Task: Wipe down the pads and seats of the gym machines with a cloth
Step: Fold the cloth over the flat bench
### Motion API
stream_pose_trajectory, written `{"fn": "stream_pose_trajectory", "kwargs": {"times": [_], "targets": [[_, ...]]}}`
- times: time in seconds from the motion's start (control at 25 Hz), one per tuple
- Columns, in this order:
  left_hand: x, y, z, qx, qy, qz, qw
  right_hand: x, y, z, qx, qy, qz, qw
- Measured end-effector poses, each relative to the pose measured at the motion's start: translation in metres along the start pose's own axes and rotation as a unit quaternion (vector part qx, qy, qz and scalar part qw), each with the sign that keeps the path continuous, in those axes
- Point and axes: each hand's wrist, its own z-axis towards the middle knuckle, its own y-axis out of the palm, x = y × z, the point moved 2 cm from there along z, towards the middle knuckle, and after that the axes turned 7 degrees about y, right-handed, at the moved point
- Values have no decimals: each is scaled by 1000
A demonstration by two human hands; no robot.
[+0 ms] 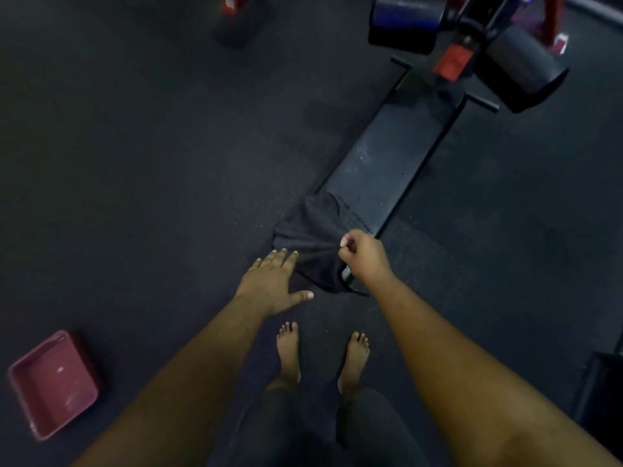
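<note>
A long black padded bench [381, 163] runs from the centre toward the upper right, with water drops on its surface. A dark cloth [308, 230] is draped over the bench's near end. My right hand [362, 256] pinches a fold of the cloth between thumb and fingers and pulls it taut. My left hand [276, 281] is spread flat with straight fingers, its fingertips at the cloth's left edge. Two black roller pads [526, 62] sit at the bench's far end on a red and black frame.
A red plastic basin [54, 382] holding water stands on the dark rubber floor at the lower left. My bare feet [290, 352] stand just before the bench's end. Another red machine base [232, 5] is at the top, and a dark object [603, 382] at the right edge.
</note>
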Motion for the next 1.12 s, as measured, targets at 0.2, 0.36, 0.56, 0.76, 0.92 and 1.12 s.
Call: {"fn": "stream_pose_trajectory", "kwargs": {"times": [0.2,0.36,0.56,0.76,0.92,1.12], "targets": [[39,-55,-66,64,-3,-2,998,-54,-58,-52,-25,-84,10,996],[64,-74,-104,115,-23,-29,993,-67,-86,-91,-27,-112,128,985],[83,-59,-134,128,-17,-47,991,-67,-87,-120,-35,-176,-141,974],[80,-45,-154,112,-3,-23,993,-71,-82,-157,99,-269,-346,893],[87,-66,-169,160,11,-53,986,-81,-83,-188,53,-280,-148,947],[83,-91,-199,234,-21,-65,970,-100,-93,-228,12,-289,57,956]]}}
